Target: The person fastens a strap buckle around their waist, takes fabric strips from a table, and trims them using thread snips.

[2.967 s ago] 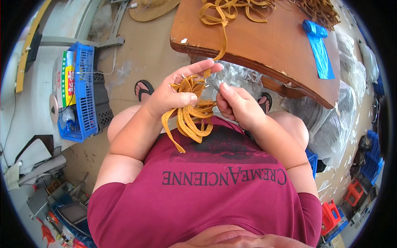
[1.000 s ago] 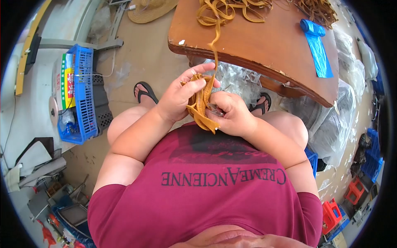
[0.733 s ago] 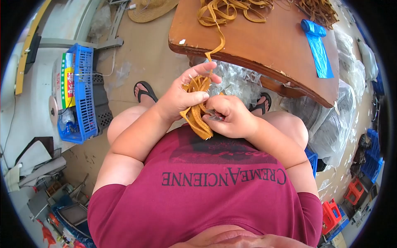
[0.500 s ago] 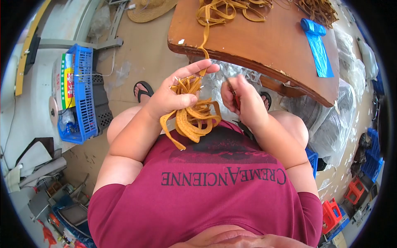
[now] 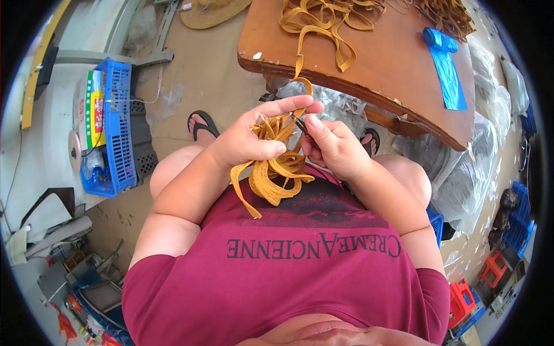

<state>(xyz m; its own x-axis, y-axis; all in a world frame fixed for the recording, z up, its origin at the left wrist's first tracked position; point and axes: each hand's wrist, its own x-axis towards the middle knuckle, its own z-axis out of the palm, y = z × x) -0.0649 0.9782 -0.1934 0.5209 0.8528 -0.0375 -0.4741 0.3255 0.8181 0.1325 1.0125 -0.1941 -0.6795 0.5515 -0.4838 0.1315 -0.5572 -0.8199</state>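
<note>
My left hand (image 5: pixel 245 141) is closed around a bundle of tan leather-like straps (image 5: pixel 270 183), whose loops and loose ends hang below the palm. From its raised fingers, one strap (image 5: pixel 299 52) runs up over the table edge to a loose heap of straps (image 5: pixel 323 20). My right hand (image 5: pixel 341 147) grips a small scissors-like tool (image 5: pixel 299 125) with a dark metal tip; its handle is mostly hidden by the fingers. That tip is at the strap just below the left fingertips, though whether it touches cannot be made out.
The brown wooden table (image 5: pixel 375 69) has a chipped front edge. On it lie a blue plastic bag roll (image 5: pixel 445 69) and a darker strap pile (image 5: pixel 447 17). A blue basket (image 5: pixel 118 127) stands at left, clear plastic bags (image 5: pixel 467 173) at right, and red stools (image 5: pixel 461 300) at lower right.
My right hand has moved left and the tool's tip has come up to the strap. My left hand has shifted slightly right, and more strap now lies looped near the table edge.
</note>
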